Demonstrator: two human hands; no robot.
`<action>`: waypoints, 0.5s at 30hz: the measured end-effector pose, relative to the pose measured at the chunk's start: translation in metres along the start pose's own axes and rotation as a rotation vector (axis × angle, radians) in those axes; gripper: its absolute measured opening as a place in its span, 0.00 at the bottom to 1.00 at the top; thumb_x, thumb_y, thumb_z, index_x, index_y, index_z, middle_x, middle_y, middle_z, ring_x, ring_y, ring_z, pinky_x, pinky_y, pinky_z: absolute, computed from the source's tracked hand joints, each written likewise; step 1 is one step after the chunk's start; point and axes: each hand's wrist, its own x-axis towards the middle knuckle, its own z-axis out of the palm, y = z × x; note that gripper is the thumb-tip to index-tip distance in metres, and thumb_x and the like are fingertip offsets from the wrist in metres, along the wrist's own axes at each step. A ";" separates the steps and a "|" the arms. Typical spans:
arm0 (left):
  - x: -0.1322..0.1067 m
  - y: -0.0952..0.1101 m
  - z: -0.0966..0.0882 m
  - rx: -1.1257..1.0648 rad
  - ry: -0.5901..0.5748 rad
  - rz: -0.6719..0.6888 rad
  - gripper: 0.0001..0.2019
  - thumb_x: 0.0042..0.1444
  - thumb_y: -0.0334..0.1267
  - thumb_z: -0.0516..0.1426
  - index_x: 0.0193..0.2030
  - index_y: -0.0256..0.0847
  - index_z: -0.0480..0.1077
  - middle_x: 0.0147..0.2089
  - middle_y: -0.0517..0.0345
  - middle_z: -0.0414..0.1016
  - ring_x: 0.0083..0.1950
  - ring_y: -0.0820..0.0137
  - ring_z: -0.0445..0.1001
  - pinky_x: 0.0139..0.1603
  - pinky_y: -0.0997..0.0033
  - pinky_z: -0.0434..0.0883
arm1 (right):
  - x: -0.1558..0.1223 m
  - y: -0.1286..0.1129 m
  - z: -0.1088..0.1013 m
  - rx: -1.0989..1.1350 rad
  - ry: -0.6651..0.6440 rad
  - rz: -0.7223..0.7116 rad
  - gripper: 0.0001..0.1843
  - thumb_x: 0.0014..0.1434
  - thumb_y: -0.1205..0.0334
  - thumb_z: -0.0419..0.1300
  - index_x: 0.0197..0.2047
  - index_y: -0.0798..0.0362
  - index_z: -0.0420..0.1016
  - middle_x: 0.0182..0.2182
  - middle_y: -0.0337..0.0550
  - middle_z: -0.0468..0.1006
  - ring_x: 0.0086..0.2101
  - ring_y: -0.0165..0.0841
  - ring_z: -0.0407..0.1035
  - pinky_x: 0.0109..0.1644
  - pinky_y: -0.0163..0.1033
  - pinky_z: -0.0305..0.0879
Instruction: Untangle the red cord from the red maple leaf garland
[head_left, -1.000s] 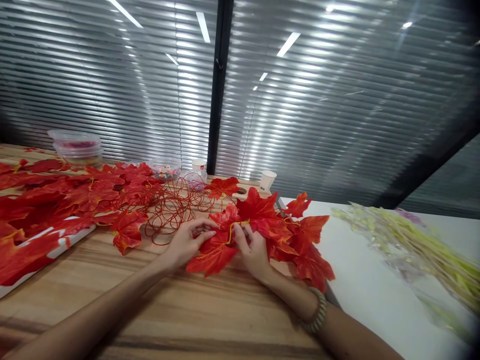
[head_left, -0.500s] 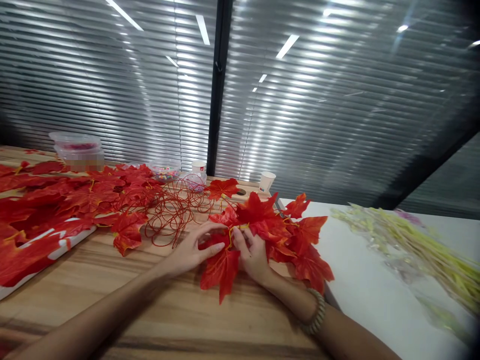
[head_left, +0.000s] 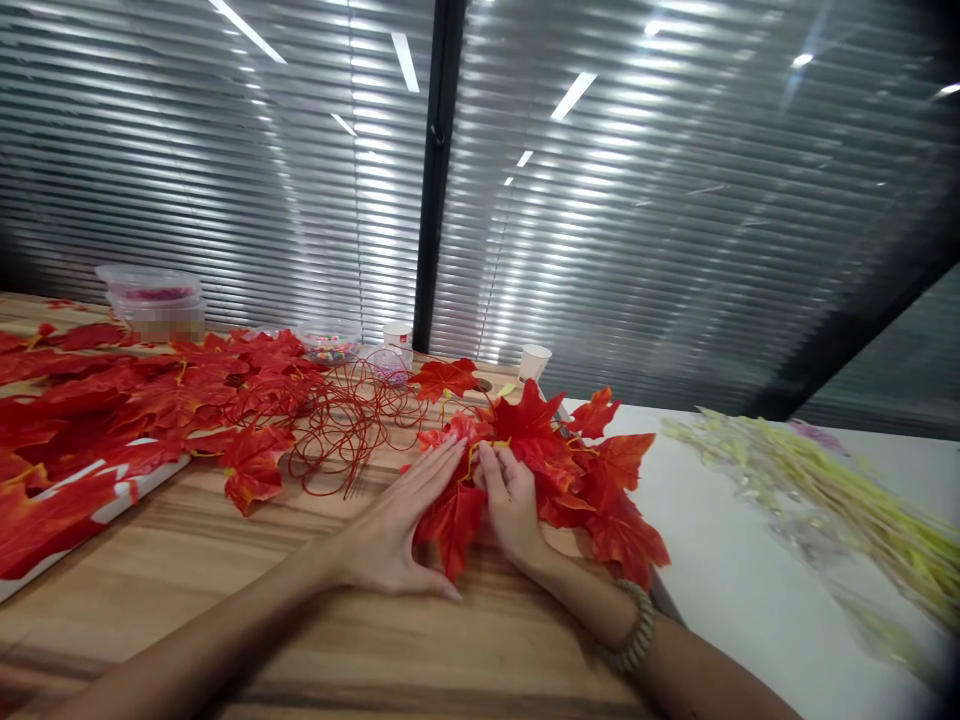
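A cluster of red artificial maple leaves (head_left: pixel 577 470) with yellow stems lies at the middle of the wooden table (head_left: pixel 315 620). My left hand (head_left: pixel 397 530) lies flat and open, fingers stretched out along the left side of one leaf (head_left: pixel 454 520). My right hand (head_left: pixel 514 500) rests on the same cluster, its fingers pinched around a thin yellow stem (head_left: pixel 484 447). A beaded bracelet (head_left: pixel 636 625) circles my right wrist.
A tangle of red wire (head_left: pixel 345 425) and a wide spread of red leaves (head_left: pixel 112 410) cover the left of the table. Clear plastic tubs (head_left: pixel 154 295), a bead bowl (head_left: pixel 328 340) and two paper cups (head_left: pixel 534 360) stand at the back. Pale green-yellow foliage (head_left: pixel 825 490) lies on the white surface at right.
My left hand has let go of the leaf, opened and flattened beside it, sliding nearer. The front leaf has swung to point downward. My right hand has stayed on the stem.
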 end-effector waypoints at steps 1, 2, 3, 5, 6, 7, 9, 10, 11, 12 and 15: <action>0.001 0.000 -0.001 -0.014 -0.003 0.016 0.55 0.38 0.48 0.65 0.67 0.40 0.34 0.69 0.45 0.35 0.68 0.53 0.38 0.65 0.53 0.42 | 0.000 0.000 0.000 0.003 0.016 0.004 0.20 0.60 0.50 0.47 0.22 0.53 0.56 0.16 0.32 0.57 0.19 0.24 0.52 0.25 0.31 0.51; 0.001 -0.001 -0.001 -0.033 -0.004 0.026 0.54 0.37 0.46 0.65 0.66 0.40 0.36 0.68 0.46 0.36 0.68 0.53 0.38 0.65 0.53 0.42 | 0.001 0.000 0.000 0.010 0.029 0.010 0.20 0.60 0.50 0.47 0.22 0.53 0.56 0.16 0.32 0.58 0.19 0.24 0.52 0.25 0.32 0.51; 0.001 -0.001 -0.001 -0.058 0.005 0.026 0.51 0.39 0.44 0.65 0.66 0.41 0.39 0.68 0.47 0.39 0.67 0.54 0.40 0.66 0.53 0.42 | 0.001 0.001 0.000 0.020 0.043 0.015 0.20 0.60 0.49 0.47 0.23 0.53 0.56 0.16 0.32 0.58 0.19 0.25 0.53 0.25 0.32 0.52; 0.002 -0.003 0.000 -0.134 0.041 -0.009 0.40 0.46 0.39 0.61 0.65 0.44 0.47 0.67 0.51 0.47 0.66 0.57 0.46 0.65 0.56 0.44 | 0.002 0.002 0.001 0.048 0.055 0.027 0.19 0.60 0.49 0.48 0.23 0.53 0.57 0.16 0.32 0.58 0.20 0.25 0.53 0.25 0.31 0.52; 0.003 -0.004 0.000 -0.184 0.068 -0.046 0.32 0.50 0.36 0.58 0.63 0.45 0.53 0.65 0.52 0.53 0.65 0.60 0.51 0.65 0.57 0.46 | 0.002 0.003 0.001 0.071 0.051 0.037 0.19 0.59 0.49 0.48 0.23 0.53 0.57 0.16 0.32 0.57 0.19 0.24 0.52 0.25 0.31 0.52; 0.003 -0.005 0.001 -0.240 0.102 -0.098 0.25 0.53 0.35 0.55 0.59 0.45 0.60 0.61 0.53 0.60 0.63 0.61 0.57 0.64 0.59 0.50 | 0.002 0.003 0.002 0.097 0.040 0.051 0.19 0.59 0.49 0.48 0.23 0.53 0.56 0.16 0.31 0.57 0.18 0.24 0.51 0.24 0.31 0.51; 0.006 -0.006 0.001 -0.364 0.201 -0.243 0.15 0.55 0.36 0.52 0.49 0.42 0.71 0.52 0.53 0.72 0.55 0.62 0.67 0.59 0.62 0.59 | 0.001 0.004 0.002 0.148 0.015 0.082 0.20 0.59 0.48 0.48 0.23 0.53 0.55 0.15 0.30 0.56 0.17 0.23 0.49 0.21 0.31 0.48; 0.007 -0.007 0.000 -0.434 0.271 -0.324 0.13 0.55 0.38 0.53 0.43 0.40 0.74 0.46 0.53 0.76 0.50 0.62 0.71 0.55 0.63 0.63 | 0.001 0.004 0.002 0.166 0.007 0.097 0.20 0.59 0.48 0.49 0.23 0.52 0.55 0.14 0.30 0.55 0.16 0.23 0.48 0.20 0.31 0.47; 0.008 -0.008 -0.001 -0.514 0.343 -0.402 0.12 0.54 0.40 0.54 0.39 0.38 0.75 0.42 0.53 0.77 0.46 0.62 0.73 0.51 0.64 0.66 | 0.001 0.004 0.002 0.176 0.004 0.106 0.20 0.58 0.48 0.49 0.22 0.52 0.54 0.14 0.29 0.55 0.16 0.23 0.48 0.20 0.31 0.46; 0.009 -0.010 -0.002 -0.606 0.400 -0.467 0.12 0.52 0.42 0.56 0.37 0.37 0.75 0.39 0.53 0.78 0.42 0.62 0.74 0.48 0.64 0.68 | 0.001 0.004 0.003 0.180 0.004 0.111 0.20 0.58 0.48 0.50 0.22 0.52 0.53 0.14 0.29 0.54 0.16 0.23 0.48 0.20 0.31 0.46; 0.010 -0.012 -0.004 -0.894 0.463 -0.565 0.13 0.49 0.44 0.59 0.35 0.36 0.73 0.35 0.53 0.78 0.36 0.66 0.74 0.40 0.67 0.70 | 0.001 0.004 0.003 0.189 0.001 0.117 0.21 0.58 0.47 0.50 0.21 0.52 0.51 0.14 0.29 0.53 0.16 0.23 0.48 0.20 0.31 0.46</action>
